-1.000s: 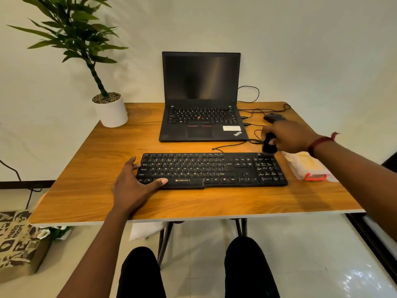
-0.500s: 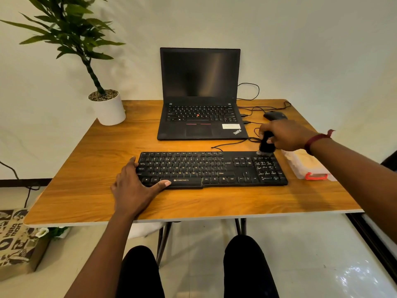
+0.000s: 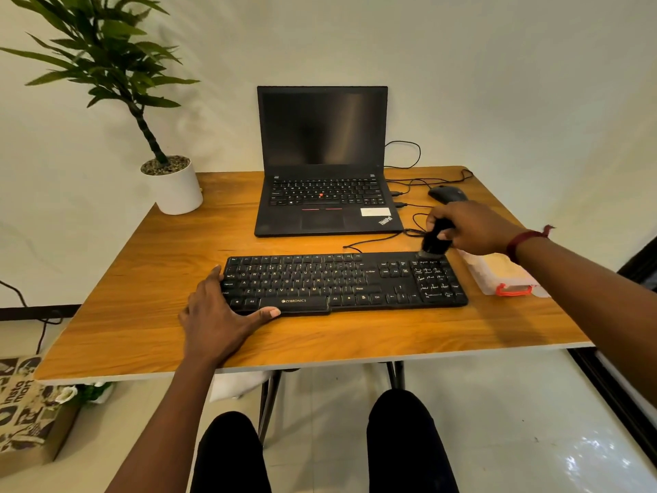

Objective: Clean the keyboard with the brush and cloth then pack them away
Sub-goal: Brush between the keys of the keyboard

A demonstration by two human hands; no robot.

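Observation:
A black keyboard (image 3: 341, 282) lies across the near middle of the wooden table (image 3: 142, 314). My left hand (image 3: 220, 314) rests flat on its left end, thumb stretched along the front edge. My right hand (image 3: 469, 227) grips a black brush (image 3: 434, 240) upright, its bristles touching the far right corner of the keyboard above the number pad. To the right of the keyboard sits a clear plastic box (image 3: 497, 275) with an orange latch and something yellowish inside. I cannot tell whether that is the cloth.
An open black laptop (image 3: 323, 193) stands behind the keyboard, cables and a black mouse (image 3: 448, 194) to its right. A potted plant (image 3: 174, 186) occupies the far left corner. A printed cardboard box (image 3: 25, 410) sits on the floor at left. My knees are under the table's front edge.
My right hand has carried the brush down and slightly left, from behind the keyboard onto its far right corner. My left hand has stayed on the keyboard's left end.

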